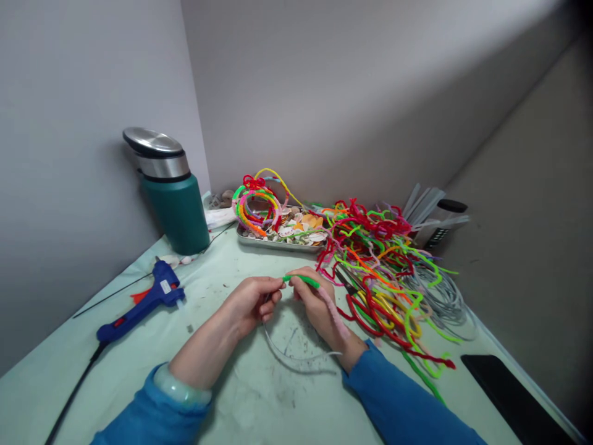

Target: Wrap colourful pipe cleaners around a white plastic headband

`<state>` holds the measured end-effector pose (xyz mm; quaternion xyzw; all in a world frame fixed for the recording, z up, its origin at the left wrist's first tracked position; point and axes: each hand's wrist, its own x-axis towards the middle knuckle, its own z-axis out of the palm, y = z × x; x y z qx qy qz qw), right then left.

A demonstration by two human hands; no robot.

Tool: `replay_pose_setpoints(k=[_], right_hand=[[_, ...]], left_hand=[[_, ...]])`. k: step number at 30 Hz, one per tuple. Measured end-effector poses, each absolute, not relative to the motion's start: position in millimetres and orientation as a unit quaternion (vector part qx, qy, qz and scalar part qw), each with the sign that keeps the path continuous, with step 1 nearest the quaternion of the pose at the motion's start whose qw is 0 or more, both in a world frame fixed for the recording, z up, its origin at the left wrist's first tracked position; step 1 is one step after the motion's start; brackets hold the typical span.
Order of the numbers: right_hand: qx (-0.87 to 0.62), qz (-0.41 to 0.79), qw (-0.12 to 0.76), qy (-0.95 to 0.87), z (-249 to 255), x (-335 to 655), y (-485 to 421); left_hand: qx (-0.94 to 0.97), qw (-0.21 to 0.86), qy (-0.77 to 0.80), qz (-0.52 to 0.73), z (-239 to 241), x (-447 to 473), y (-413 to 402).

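Left hand and right hand pinch the fuzzy strip; wire hanging toward counter's near edge may catch the sleeve.

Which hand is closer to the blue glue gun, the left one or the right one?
Left. The left hand is to the right of the glue gun, not touching it. The right hand is farther right, past the left hand.
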<state>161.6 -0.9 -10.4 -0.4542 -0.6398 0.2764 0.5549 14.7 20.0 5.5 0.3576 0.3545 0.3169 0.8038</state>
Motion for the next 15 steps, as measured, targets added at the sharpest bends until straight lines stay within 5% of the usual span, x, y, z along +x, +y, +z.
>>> replay_pose_setpoints(k=[15], right_hand=[[-0.443, 0.298, 0.552, -0.640, -10.5, 162.6, -1.3]], left_hand=[[0.227, 0.881, 0.297, 0.291, 5.5, 12.1, 23.0]])
